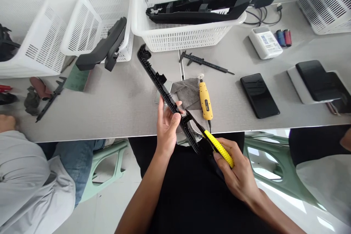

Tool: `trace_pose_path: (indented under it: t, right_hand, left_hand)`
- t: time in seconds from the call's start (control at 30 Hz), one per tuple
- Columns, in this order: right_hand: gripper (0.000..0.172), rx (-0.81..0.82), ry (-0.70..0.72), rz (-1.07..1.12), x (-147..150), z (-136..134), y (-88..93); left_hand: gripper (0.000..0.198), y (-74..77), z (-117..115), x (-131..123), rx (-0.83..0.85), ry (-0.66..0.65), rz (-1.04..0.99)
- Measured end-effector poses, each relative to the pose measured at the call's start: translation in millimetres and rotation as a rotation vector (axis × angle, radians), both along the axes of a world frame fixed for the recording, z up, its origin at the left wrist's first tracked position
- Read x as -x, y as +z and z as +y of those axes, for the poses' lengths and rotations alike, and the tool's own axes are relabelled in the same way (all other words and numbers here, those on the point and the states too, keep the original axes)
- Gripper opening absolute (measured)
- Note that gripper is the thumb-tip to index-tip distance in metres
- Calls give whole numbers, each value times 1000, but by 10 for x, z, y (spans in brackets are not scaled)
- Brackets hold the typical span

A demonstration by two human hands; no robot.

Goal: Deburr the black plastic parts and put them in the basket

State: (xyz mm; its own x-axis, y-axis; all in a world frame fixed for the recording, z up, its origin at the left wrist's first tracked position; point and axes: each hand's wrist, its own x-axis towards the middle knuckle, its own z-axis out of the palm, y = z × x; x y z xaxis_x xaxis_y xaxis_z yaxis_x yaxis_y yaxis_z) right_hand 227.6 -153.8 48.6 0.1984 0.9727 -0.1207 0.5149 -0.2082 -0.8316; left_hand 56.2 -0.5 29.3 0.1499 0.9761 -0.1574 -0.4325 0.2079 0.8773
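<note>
A long black plastic part (156, 80) slants across the table's front edge, its ribbed inner side showing. My left hand (168, 126) grips it near the middle, thumb on top. In my right hand (233, 164) is a yellow-handled utility knife (219, 147), its dark tip touching or close to the part just right of my left thumb. The lower end of the part hangs over my lap. Behind it lie a grey cloth (188, 93) and a yellow rotary tool (205, 100).
White baskets (186, 38) with black parts line the back. A black caliper (205, 62), a phone (260, 95), a white box (265, 42) and two small cylinders (283, 38) lie on the table (115, 109). People sit on both sides; one person's hand (7, 123) rests at far left.
</note>
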Motion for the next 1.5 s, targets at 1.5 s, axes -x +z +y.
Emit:
trace_pose_path:
  t: [1.5]
  right_hand:
    - [26, -40, 64, 10, -437, 602, 109]
  left_hand:
    - [80, 54, 106, 122, 166, -235, -207]
